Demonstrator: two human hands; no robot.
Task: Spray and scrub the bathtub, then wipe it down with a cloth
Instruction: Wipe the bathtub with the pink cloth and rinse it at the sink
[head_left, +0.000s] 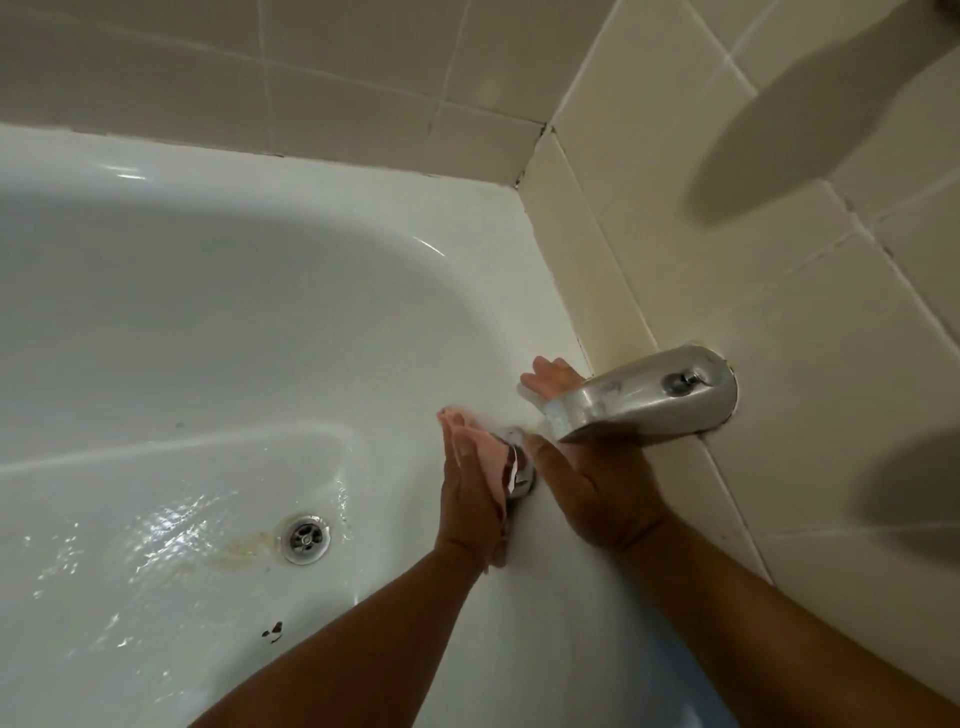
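Note:
The white bathtub (208, 312) fills the left of the head view, its floor wet and glossy. My left hand (467, 493) lies flat with straight fingers and presses a pink cloth (493, 465) against the tub's end wall, beside a chrome overflow fitting (521, 475). My right hand (597, 483) rests flat on the same wall just to the right. Its fingers run up beneath the metal spout (649, 400), and the fingertips show beyond it. Most of the cloth is hidden under my left palm.
A chrome drain (305, 538) sits in the tub floor with a yellowish stain to its left and dark chipped spots nearer me. Beige tiled walls (779, 312) meet in a corner at the back right. Blurred dark shapes cross the right edge.

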